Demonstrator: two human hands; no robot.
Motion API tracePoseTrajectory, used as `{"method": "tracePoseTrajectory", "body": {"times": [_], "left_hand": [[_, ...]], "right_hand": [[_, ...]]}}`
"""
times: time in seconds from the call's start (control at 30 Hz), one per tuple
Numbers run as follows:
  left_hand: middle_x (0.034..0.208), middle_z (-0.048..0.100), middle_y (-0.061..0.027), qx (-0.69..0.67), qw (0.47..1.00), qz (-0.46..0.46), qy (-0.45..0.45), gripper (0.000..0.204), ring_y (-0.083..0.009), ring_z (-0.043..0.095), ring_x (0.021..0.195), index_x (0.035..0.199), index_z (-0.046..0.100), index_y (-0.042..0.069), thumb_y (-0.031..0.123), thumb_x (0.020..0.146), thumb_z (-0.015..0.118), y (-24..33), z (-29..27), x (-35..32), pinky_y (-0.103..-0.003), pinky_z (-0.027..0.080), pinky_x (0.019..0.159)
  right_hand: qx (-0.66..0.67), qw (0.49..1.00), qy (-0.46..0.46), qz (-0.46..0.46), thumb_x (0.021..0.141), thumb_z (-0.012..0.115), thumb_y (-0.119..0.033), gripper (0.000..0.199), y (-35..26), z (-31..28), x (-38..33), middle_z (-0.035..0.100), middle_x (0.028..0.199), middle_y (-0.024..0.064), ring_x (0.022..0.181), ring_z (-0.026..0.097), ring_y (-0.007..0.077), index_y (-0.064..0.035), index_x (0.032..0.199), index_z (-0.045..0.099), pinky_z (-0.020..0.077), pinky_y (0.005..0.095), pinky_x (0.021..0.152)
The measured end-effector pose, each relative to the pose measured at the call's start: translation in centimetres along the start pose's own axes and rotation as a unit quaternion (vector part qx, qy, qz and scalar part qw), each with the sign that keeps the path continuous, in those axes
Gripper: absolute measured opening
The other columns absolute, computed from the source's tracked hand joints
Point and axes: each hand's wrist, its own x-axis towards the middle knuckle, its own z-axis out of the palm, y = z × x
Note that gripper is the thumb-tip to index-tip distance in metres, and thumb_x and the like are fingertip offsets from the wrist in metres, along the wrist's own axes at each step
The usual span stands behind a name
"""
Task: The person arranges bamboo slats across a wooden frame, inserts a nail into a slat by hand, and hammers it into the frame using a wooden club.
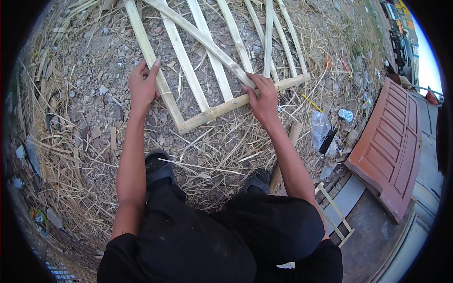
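On the ground before me lies a frame of pale split-bamboo strips, joined at its near end to a round bamboo crossbar (219, 109). My left hand (143, 87) is closed on the leftmost bamboo strip (141, 33), its thumb along the top and the other fingers partly hidden. A diagonal bamboo strip (203, 40) crosses over the others down to the crossbar. Its lower end is pinched in my right hand (263, 101), which covers part of the crossbar. Several more strips (184, 61) run away from me, spread apart.
Straw and bamboo shavings (212, 160) litter the stony soil. At right lie a clear plastic bag (320, 125), a crumpled can (346, 115) and a brown panelled door (391, 141). A smaller bamboo frame (334, 207) rests beside my right knee. A bamboo pole (293, 137) lies by my right forearm.
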Motion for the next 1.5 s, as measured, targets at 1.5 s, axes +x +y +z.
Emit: {"method": "tracePoseTrajectory", "body": {"times": [1.5], "left_hand": [[0.088, 0.074, -0.0176, 0.199, 0.960, 0.091, 0.173, 0.061, -0.0396, 0.071, 0.084, 0.144, 0.058, 0.010, 0.042, 0.093, 0.067, 3.6, -1.6, 14.2, -0.049, 0.055, 0.076]], "right_hand": [[0.046, 0.991, -0.062, -0.109, 0.085, 0.079, -0.030, 0.045, -14.3, 17.6, 29.5, 0.070, 0.106, 0.0209, 0.104, 0.066, 0.0370, 0.0002, 0.117, 0.072, 0.0520, 0.0471, 0.090]]}}
